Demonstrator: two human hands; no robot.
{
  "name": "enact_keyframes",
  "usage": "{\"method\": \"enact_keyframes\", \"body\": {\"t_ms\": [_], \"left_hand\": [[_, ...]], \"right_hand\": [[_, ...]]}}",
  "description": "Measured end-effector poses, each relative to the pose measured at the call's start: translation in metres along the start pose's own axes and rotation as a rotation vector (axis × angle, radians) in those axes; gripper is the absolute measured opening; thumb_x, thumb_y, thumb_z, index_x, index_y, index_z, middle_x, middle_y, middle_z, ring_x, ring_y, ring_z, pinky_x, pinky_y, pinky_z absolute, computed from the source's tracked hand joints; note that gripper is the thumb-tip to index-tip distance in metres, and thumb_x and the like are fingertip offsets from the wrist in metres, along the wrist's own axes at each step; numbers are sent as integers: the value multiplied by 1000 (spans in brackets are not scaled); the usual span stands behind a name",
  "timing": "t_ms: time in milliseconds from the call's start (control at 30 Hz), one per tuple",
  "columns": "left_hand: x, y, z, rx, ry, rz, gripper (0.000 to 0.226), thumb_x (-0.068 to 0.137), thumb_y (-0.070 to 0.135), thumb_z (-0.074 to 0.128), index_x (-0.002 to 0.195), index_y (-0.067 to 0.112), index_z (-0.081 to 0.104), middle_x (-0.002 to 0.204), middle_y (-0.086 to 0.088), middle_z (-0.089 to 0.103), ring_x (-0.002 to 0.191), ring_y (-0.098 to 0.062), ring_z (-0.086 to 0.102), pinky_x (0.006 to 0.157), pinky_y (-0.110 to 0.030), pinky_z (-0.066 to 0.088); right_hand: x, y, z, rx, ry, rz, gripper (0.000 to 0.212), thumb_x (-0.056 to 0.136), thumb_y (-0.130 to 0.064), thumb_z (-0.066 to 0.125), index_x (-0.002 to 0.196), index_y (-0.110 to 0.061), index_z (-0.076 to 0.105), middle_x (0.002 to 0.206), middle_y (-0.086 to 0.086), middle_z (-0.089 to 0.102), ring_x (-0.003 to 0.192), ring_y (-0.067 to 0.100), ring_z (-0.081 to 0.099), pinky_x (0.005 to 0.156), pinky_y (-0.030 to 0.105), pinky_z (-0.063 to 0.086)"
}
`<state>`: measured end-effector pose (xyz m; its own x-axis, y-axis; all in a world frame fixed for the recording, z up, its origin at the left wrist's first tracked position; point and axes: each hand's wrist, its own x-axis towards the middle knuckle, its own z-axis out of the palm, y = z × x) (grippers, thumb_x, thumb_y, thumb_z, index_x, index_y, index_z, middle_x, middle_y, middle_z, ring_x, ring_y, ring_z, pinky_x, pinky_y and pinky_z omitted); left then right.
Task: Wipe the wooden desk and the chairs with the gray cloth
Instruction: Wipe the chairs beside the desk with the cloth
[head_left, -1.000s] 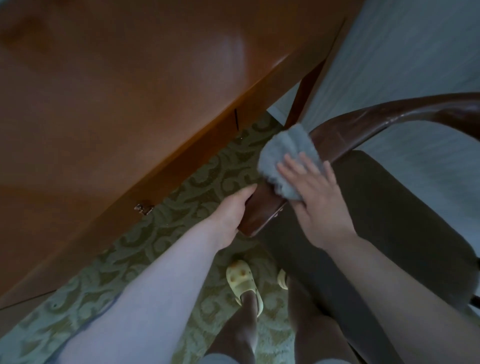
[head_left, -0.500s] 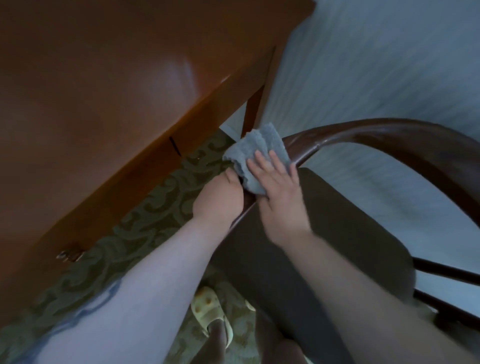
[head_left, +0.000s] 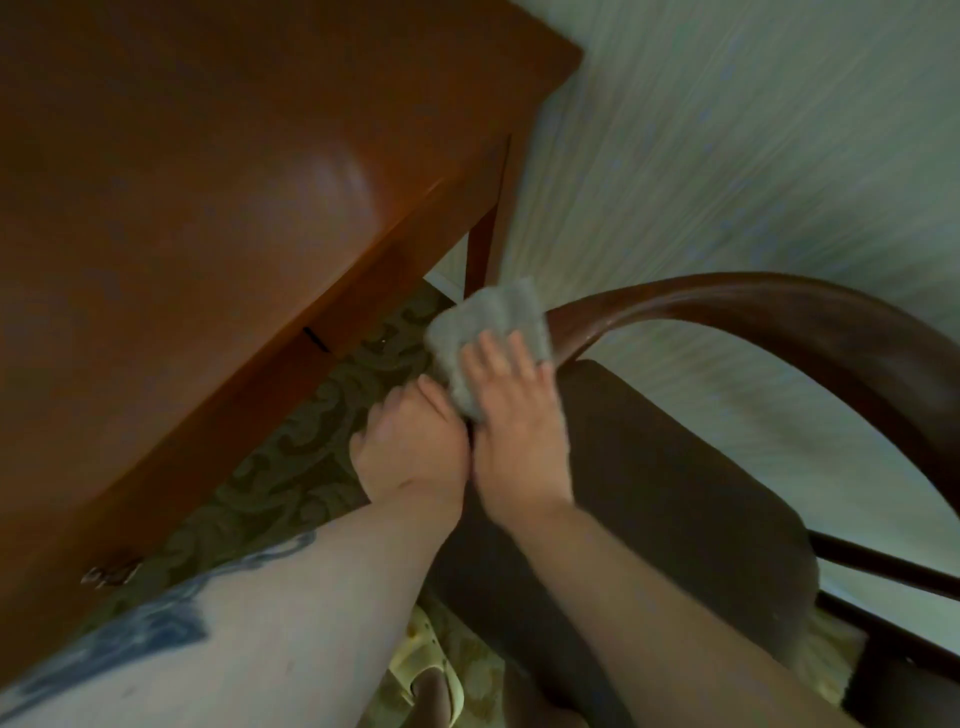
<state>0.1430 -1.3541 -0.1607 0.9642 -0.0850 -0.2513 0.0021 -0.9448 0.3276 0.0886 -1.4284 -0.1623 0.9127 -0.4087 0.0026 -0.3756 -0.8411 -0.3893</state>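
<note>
Since a second before, both hands had slid up the armrest and drawn together. The wooden table (head_left: 208, 208) filled the upper left, its corner near the wall. Beside it stood the chair (head_left: 727, 306). The right hand (head_left: 511, 426), fingers flat, pressed the gray cloth (head_left: 498, 322) onto the curved armrest; the left hand (head_left: 410, 447) had its grip curled around the armrest end.

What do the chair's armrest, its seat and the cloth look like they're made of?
Armrest: dark wood, apparently varnished; it shows glossy highlights. Seat: matte dark upholstery, probably fabric, with no shine. Cloth: gray, fuzzy nap, likely microfiber or terry.
</note>
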Motion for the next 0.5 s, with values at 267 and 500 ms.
{"method": "enact_keyframes", "body": {"t_ms": [267, 500], "left_hand": [[1, 1, 3, -25, 52, -38, 51, 98, 40, 12, 76, 22, 54, 71, 3, 52, 68, -15, 49, 69, -32, 37], [2, 0, 3, -18, -7, -30, 25, 98, 39, 35, 86, 26, 53, 82, 5, 54, 77, -17, 52, 68, -31, 42]], "right_hand": [[32, 65, -36, -54, 36, -10, 66, 91, -5, 50, 151, -23, 29, 158, -5, 23, 148, 12, 7, 121, 38, 2], [17, 15, -15, -38, -188, -266, 64, 86, -18, 27, 150, -27, 30, 158, -7, 24, 147, 10, 3, 120, 34, -7]]}}
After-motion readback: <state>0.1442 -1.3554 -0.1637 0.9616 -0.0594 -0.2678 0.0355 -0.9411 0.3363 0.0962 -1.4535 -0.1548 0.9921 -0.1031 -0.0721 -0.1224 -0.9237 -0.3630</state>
